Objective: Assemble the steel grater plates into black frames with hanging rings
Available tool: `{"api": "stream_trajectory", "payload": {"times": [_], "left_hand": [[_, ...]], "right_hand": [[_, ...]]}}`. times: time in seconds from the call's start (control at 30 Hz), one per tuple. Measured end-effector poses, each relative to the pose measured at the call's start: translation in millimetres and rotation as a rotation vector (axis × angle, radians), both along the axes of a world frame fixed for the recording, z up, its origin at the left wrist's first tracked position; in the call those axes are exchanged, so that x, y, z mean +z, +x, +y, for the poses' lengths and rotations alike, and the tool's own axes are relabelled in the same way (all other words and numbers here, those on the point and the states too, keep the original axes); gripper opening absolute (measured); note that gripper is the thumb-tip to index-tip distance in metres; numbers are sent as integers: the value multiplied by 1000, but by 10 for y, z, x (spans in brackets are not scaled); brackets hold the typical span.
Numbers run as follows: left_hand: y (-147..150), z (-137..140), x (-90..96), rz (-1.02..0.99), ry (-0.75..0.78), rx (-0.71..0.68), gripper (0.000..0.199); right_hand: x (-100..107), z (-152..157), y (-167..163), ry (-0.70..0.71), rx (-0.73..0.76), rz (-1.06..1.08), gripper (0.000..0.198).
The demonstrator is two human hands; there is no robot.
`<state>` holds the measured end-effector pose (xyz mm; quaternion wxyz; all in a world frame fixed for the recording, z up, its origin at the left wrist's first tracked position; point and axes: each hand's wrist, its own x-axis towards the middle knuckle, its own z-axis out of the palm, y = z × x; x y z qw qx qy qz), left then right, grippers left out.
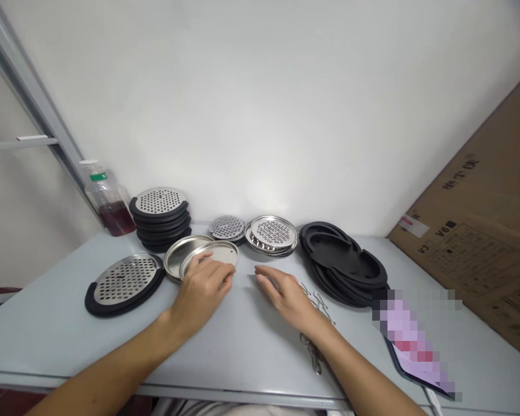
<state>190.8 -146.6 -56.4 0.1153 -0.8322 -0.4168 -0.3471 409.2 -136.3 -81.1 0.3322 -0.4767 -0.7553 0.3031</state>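
Note:
My left hand (205, 286) is closed on the near rim of a shallow round metal dish (219, 252). That dish overlaps a second metal dish (175, 254) lying behind it to the left. My fingers hide part of the rim. My right hand (283, 294) is empty, its fingers stretched out toward the left above the table. Beside and below the right wrist lie several bent metal wire clips (316, 306). Left of my left hand sits a perforated metal disc (127, 279) in a black ring holder (125, 309).
At the back stand a stack of black-ringed discs (162, 219), small grater discs (227, 227) and shiny grater discs (272, 234). Black rings (344, 260) are piled right, near a phone (420, 352) and a cardboard box (472, 231). A bottle of dark red liquid (112, 214) stands back left.

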Motion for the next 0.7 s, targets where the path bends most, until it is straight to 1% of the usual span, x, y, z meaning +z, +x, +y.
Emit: {"api": "stream_trajectory", "payload": {"times": [0.07,0.13,0.2,0.27,0.33,0.4,0.43,0.47,0.53,0.57,0.6,0.63,0.7], "left_hand": [[81,-85,-23,30,-11,-122,17],[150,-148,-75,65,-7,-246,20],[203,-181,-139,93,14,-338,22],[235,-183,-180,116,32,-395,22],[239,-158,-173,108,21,-434,17],[208,-110,-112,13,-4,-431,11],[179,-78,-67,-75,-8,-394,13],[143,-44,-19,-181,-6,-326,17],[62,30,66,-423,-30,-133,18],[25,66,96,-549,-105,-57,20],[-5,100,115,-672,-229,-27,25],[-25,129,122,-784,-393,-46,30],[-33,166,108,-940,-744,-161,39]], "right_hand": [[-4,30,-13,-96,-27,170,43],[-32,71,-20,-232,-23,351,43],[-81,115,-25,-344,-51,481,42],[-138,154,-27,-402,-126,560,41],[-186,179,-24,-413,-187,626,40],[-214,193,-13,-402,-219,671,38],[-219,197,-5,-392,-233,677,37],[-220,199,4,-382,-247,673,37],[-214,201,25,-373,-271,658,36],[-212,202,35,-372,-279,650,35],[-214,203,44,-369,-287,640,34],[-219,204,52,-369,-291,626,32],[-241,209,66,-370,-290,581,29]]}}
